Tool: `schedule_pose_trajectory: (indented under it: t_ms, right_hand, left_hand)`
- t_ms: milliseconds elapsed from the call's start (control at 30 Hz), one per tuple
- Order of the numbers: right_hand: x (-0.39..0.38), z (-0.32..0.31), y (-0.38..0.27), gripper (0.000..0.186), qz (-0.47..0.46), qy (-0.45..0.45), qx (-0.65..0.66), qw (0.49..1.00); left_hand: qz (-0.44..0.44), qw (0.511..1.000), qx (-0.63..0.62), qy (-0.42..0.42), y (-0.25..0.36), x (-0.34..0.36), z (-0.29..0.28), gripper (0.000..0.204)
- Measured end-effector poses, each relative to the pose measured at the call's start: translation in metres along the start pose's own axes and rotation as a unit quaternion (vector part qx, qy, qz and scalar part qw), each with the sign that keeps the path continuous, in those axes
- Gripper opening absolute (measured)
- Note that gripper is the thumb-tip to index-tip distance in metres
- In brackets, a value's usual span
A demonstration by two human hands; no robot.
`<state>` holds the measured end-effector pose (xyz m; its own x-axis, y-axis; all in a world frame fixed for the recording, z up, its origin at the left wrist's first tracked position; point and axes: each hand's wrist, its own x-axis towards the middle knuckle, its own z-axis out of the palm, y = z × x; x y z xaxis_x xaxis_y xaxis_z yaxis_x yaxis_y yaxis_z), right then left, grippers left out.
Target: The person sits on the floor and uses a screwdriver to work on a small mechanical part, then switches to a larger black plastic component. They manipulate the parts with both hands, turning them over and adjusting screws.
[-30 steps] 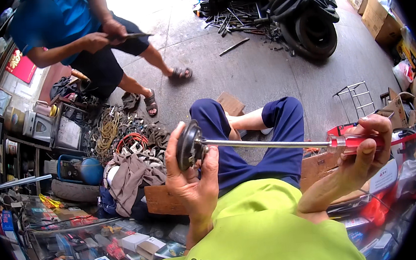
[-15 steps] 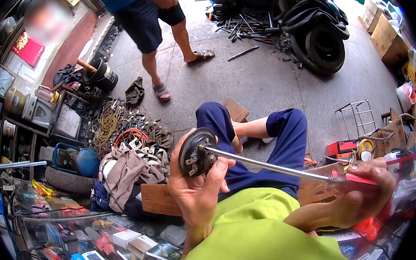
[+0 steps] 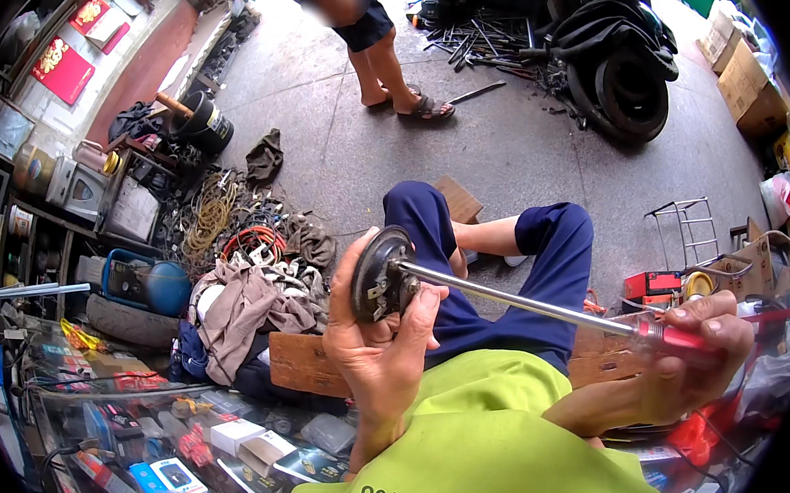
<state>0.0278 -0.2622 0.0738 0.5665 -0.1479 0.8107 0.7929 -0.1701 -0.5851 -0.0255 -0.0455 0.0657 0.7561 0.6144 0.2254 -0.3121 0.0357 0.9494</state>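
My left hand grips a round black disc horn by its rim, its back with metal terminals turned toward my right. A long screwdriver with a bright shaft and a red translucent handle is in my right hand, fingers wrapped round the handle. The shaft slants up to the left, and its tip meets the middle of the horn's back, near the thumb of my left hand. The exact seat of the tip is too small to make out.
Behind my knees lies a wooden bench. Boxed goods lie under a glass counter at the left. Clothes and coiled cables are heaped nearby. A person stands ahead, near tyres and scattered tools.
The other person has turned and stepped to the right. The horn is tilted a little more edge-on, and the fingers of my right hand have shifted on the screwdriver handle. The view has moved slightly.
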Motion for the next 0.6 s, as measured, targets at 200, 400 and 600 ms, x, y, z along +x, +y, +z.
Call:
schedule_pose_trajectory:
  t_ms: [200,400,600]
  right_hand:
    - [-0.006,0.003,-0.004,0.061,0.07,0.065,-0.068,0.993]
    - [0.003,0.01,-0.002,0.058,0.063,-0.019,0.004,0.998]
    - [0.002,0.01,-0.001,0.054,0.092,0.047,-0.034,0.994]
  left_hand:
    - [0.011,1.0,0.028,0.001,0.004,-0.001,0.002,0.059]
    - [0.011,0.999,0.036,0.012,-0.001,0.001,-0.002,0.058]
    - [0.006,1.0,0.026,0.0,-0.004,-0.003,-0.003,0.058]
